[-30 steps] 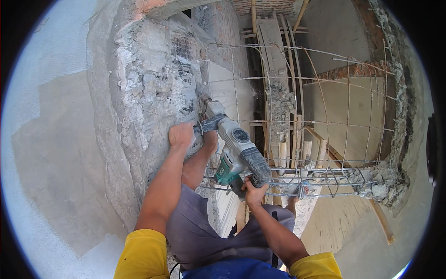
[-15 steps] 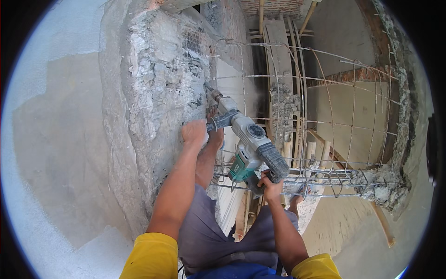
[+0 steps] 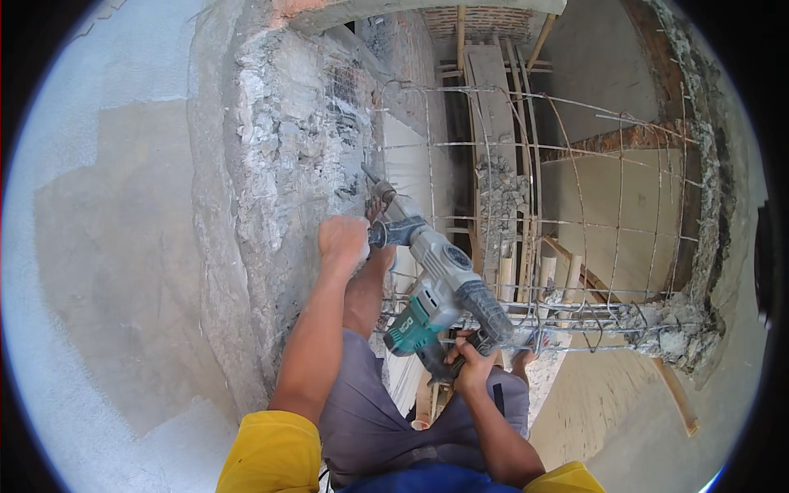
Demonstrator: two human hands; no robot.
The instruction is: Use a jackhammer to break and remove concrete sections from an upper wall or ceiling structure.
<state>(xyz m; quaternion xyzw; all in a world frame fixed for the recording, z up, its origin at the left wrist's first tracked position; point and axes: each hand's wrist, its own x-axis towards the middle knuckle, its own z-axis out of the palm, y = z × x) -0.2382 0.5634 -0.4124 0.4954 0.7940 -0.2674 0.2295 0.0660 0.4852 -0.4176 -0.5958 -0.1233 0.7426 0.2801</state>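
A green and grey demolition hammer slants across the middle of the view, held between my two hands. My left hand is wrapped round its black side handle. At the rear, my right hand grips the black main handle; part of those fingers is hidden by the tool. The chisel bit points up and left, its tip at the right edge of the rough, broken concrete. Whether the tip touches the concrete I cannot tell. My left foot shows just behind the side handle.
A grid of bare rebar spans the opening on the right. Through it show a plank with rubble and bamboo poles. Concrete chunks cling to the bars at the right. A smooth grey wall stands left.
The demolition hammer has come slightly down and back toward me, and its body has rolled so more of the green housing shows. Both hands keep their grip. The view has shifted a little.
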